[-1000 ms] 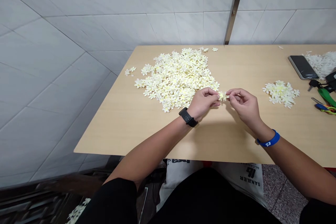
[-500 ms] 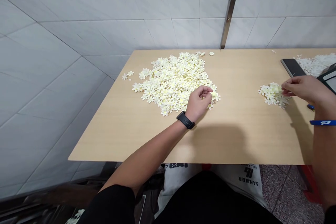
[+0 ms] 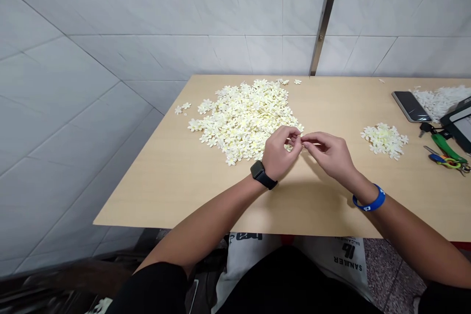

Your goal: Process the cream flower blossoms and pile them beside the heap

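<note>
Back from the small heap (image 3: pixel 384 138) well right of the big flower pile (image 3: pixel 245 117), the right hand (image 3: pixel 329 154) now meets the left hand (image 3: pixel 281 153) at that pile's near right edge, both hands pinched together on a small flower piece (image 3: pixel 302 141) just above the counter (image 3: pixel 324 201), so another piece seems to be in work.

Bright, even light from overhead — soft grey shadows spread on the table (image 3: pixel 176 181) below the left hand (image 3: pixel 278 155) and right hand (image 3: pixel 333 156). The wall (image 3: pixel 110 59) carries a faint sheen. Centre sharp; tile lines bend toward the edges — bottom-left corner blurred.

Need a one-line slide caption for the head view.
Head view: left hand and right hand pinch one small flower together beside a large flower pile on the wooden table.
</note>
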A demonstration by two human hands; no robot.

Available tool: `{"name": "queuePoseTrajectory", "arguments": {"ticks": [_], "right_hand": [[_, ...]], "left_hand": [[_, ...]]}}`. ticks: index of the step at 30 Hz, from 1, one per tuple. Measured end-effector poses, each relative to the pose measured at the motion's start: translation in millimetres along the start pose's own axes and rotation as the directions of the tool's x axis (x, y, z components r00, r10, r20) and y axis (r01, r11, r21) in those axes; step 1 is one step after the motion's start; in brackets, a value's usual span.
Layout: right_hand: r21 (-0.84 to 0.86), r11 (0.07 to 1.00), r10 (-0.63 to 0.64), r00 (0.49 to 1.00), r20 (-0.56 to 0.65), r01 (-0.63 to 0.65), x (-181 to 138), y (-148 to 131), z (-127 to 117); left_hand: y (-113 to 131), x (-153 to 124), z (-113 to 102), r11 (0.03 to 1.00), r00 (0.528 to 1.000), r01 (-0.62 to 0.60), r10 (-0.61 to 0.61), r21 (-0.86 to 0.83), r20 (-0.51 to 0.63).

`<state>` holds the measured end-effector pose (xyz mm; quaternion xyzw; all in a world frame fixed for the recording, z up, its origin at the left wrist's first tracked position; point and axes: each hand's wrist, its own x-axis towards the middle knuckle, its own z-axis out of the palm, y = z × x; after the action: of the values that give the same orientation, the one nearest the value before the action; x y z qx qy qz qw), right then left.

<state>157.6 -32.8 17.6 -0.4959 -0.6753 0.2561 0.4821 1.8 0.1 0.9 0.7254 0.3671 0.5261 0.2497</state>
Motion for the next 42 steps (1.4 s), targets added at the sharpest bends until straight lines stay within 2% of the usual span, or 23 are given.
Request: {"name": "queuePoseTrajectory", "arguments": {"ticks": [3, 9, 13, 24, 34, 39, 42], "right_hand": [[0.136, 0.989, 0.06, 0.996, -0.072, -0.05, -4, 12, -1], [0.33, 0.935, 0.158, 0.986, -0.051, -0.133, -4, 14, -6], [0.369, 0.916, 0.186, 0.981, -0.046, -0.157, -3, 13, -9], [0.405, 0.901, 0.187, 0.981, -0.047, -0.152, -3, 12, -11], [0.334, 0.933, 0.154, 0.987, -0.045, -0.131, -5, 8, -8], [0.338, 0.923, 0.194, 0.981, 0.001, -0.183, -5, 7, -7], [0.391, 0.895, 0.223, 0.975, 0.027, -0.215, -6, 10, -6]], "left_hand": [[0, 0, 0, 0.999, 0.998, -0.034, 0.035, -0.017, 0.056], [0, 0, -1, 0.99, 0.984, -0.108, 0.119, -0.09, 0.132], [1, -1, -1, 0.977, 0.967, -0.184, 0.2, -0.107, 0.161], [5, -3, -1, 0.971, 0.966, -0.19, 0.211, -0.143, 0.152], [5, -2, -1, 0.983, 0.972, -0.164, 0.176, -0.086, 0.158], [6, -2, -1, 0.993, 0.988, -0.09, 0.099, -0.075, 0.121], [7, -1, 0, 0.994, 0.997, 0.019, -0.011, -0.103, 0.081]]}}
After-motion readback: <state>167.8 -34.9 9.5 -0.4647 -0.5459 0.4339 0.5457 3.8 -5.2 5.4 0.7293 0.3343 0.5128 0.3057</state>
